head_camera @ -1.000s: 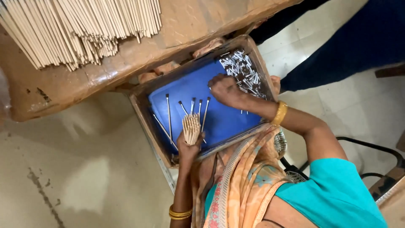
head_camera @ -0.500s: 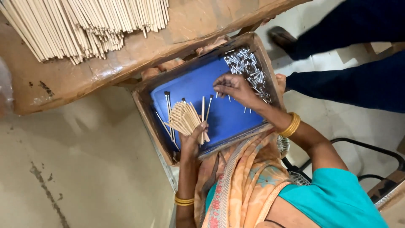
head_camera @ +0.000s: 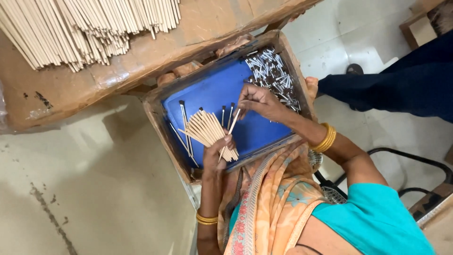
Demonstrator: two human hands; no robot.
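A wooden tray [head_camera: 155,111] lined with blue sheet [head_camera: 212,92] sits in front of me. My left hand [head_camera: 214,156] grips a fanned bundle of thin pale sticks [head_camera: 207,130] over the blue sheet. My right hand [head_camera: 257,100] pinches a single pale stick [head_camera: 230,132], its lower end reaching the bundle. Several dark-tipped sticks [head_camera: 185,123] lie loose on the blue sheet to the left. A heap of small dark and silver caps [head_camera: 272,75] fills the tray's far right corner, just beyond my right hand.
A big pile of long pale sticks [head_camera: 85,28] lies on a brown cardboard-covered bench [head_camera: 198,33] above the tray. Another person's leg in dark blue trousers [head_camera: 391,87] stands at the right. A black metal chair frame [head_camera: 410,160] is behind my right arm.
My right hand left the cap heap and brought one stick down toward the bundle. My left hand lifted slightly with the bundle fanned wider. The other person's leg shifted at the right.
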